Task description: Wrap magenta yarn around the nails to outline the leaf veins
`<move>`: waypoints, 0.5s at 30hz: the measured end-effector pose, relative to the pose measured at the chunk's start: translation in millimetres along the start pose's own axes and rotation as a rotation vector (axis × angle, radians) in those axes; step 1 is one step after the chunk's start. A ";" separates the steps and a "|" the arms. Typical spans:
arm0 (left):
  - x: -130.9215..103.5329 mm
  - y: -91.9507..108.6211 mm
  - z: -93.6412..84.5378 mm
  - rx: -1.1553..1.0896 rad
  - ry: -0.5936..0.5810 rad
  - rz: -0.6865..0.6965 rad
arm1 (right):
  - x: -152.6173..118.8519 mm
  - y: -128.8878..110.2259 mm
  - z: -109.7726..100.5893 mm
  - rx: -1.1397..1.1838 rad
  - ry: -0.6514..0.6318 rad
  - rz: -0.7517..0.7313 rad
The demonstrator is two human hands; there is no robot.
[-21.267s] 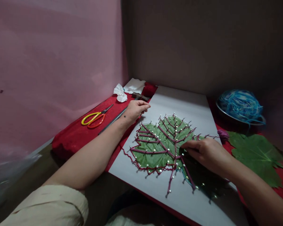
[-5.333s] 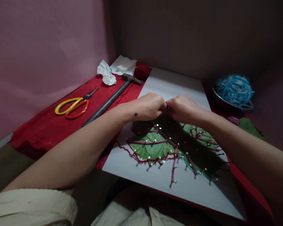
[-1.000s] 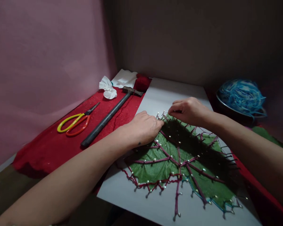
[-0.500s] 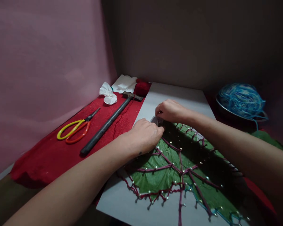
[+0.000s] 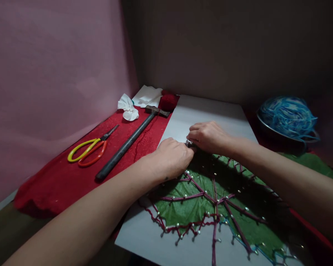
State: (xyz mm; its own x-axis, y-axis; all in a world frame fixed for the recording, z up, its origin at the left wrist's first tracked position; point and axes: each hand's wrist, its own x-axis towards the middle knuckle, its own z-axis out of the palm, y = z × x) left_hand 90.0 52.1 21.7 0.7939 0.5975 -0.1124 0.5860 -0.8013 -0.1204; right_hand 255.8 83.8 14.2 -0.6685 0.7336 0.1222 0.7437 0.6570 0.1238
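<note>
A large green leaf [image 5: 183,212] lies on a white board [image 5: 144,236], with nails [image 5: 192,224] along its edge and veins. Purple yarn [image 5: 235,225] runs over the veins, while dark red and blue yarn wind round nails at the near edge. My left hand [image 5: 173,157] rests over the leaf's far left edge, fingers curled at a nail. Just beside it, my right hand [image 5: 207,136] has its fingers pinched together by the same nail. Whatever thread sits between the fingertips is too small and shaded to make out.
Left of the board, scissors [image 5: 93,147] and a hammer [image 5: 130,142] lie on a red cloth [image 5: 50,181]. Behind them are crumpled tissue [image 5: 128,107], white paper [image 5: 148,95] and a red yarn ball [image 5: 168,101]. Blue yarn [image 5: 290,116] fills a metal bowl [image 5: 277,135] at right.
My right hand has shifted slightly right and down, its fingers turning over the nail. My left hand stays at nearly the same spot. The whole view has moved slightly.
</note>
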 end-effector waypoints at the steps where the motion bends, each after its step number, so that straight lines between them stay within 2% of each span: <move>1: -0.1 -0.1 0.1 0.002 -0.004 0.002 | -2.4 -1.3 1.0 -0.025 0.010 -0.005; 4: -0.9 -0.9 0.0 0.001 -0.003 0.010 | -7.7 -5.3 3.5 -0.025 0.053 0.052; 8: -1.3 -1.9 1.5 -0.009 0.019 0.018 | -10.7 -5.3 5.0 0.105 0.075 0.149; 12: -1.3 -1.2 4.1 -0.032 0.025 0.015 | -11.1 2.0 4.2 0.175 0.029 0.059; 15: -3.7 -4.8 0.7 -0.064 0.038 0.014 | -9.9 6.7 1.6 0.187 -0.051 0.007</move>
State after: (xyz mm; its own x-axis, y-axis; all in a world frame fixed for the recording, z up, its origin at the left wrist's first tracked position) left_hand 84.1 53.7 21.9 0.8067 0.5860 -0.0761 0.5833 -0.8103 -0.0560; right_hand 267.4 81.2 12.2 -0.6658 0.7427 0.0713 0.7402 0.6695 -0.0624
